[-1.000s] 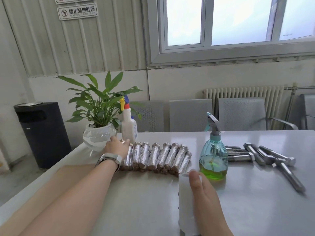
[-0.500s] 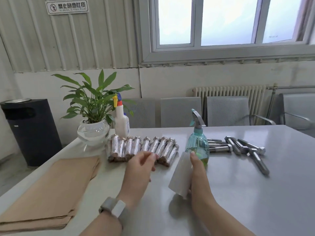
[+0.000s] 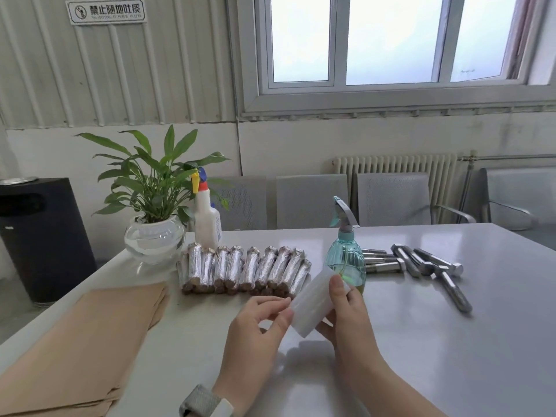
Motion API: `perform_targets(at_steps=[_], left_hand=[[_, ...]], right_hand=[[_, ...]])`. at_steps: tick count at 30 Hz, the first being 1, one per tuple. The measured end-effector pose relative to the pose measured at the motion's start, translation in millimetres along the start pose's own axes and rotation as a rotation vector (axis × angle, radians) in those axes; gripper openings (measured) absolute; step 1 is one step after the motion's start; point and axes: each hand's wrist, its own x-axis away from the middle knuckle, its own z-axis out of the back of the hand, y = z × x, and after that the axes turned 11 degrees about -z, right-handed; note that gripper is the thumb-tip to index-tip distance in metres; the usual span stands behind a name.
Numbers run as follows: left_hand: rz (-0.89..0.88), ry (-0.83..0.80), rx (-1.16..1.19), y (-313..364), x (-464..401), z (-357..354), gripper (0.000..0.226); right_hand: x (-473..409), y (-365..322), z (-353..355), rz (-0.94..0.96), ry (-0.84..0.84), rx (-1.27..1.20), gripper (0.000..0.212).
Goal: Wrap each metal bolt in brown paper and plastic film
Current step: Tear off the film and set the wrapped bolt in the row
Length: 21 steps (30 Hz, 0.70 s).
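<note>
My right hand (image 3: 346,314) grips a white roll of plastic film (image 3: 313,302), lifted above the table and tilted. My left hand (image 3: 258,323) touches the roll's lower left edge with its thumb and fingertips, pinching at the film's end. Behind the hands lies a row of several wrapped bolts (image 3: 243,269), shiny with film. Several bare metal bolts (image 3: 421,263) lie at the right. A stack of brown paper sheets (image 3: 78,341) sits at the near left.
A teal spray bottle (image 3: 346,257) with green liquid stands just behind the roll. A white bottle (image 3: 207,224) and a potted plant in a glass bowl (image 3: 153,236) stand at the table's far left. Grey chairs (image 3: 310,200) line the far side. A black bin (image 3: 39,236) stands left.
My left hand left the wrapped bolts and came back to the roll, now touching its edge. My right hand lifted and tilted the roll. The view tilted and shifted.
</note>
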Motion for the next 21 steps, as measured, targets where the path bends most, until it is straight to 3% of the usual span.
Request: perform_targets(at_steps=[10,16,21], left_hand=[[0.155,0.073,0.221,-4.7,-6.1,5.6,0.010],[0.103,0.076,0.087,-4.8,-4.3,4.0,0.006],[0.269,0.114,0.267,-2.7,-8.3,10.0,0.003]], right_hand=[[-9.1,10.8,-1.1,-0.032,-0.058,-0.144,0.052],[-7.0,10.5,-1.4,0.001,-0.034,-0.125,0.049],[-6.3,8.8,-1.0,0.012,-0.025,-0.116,0.051]])
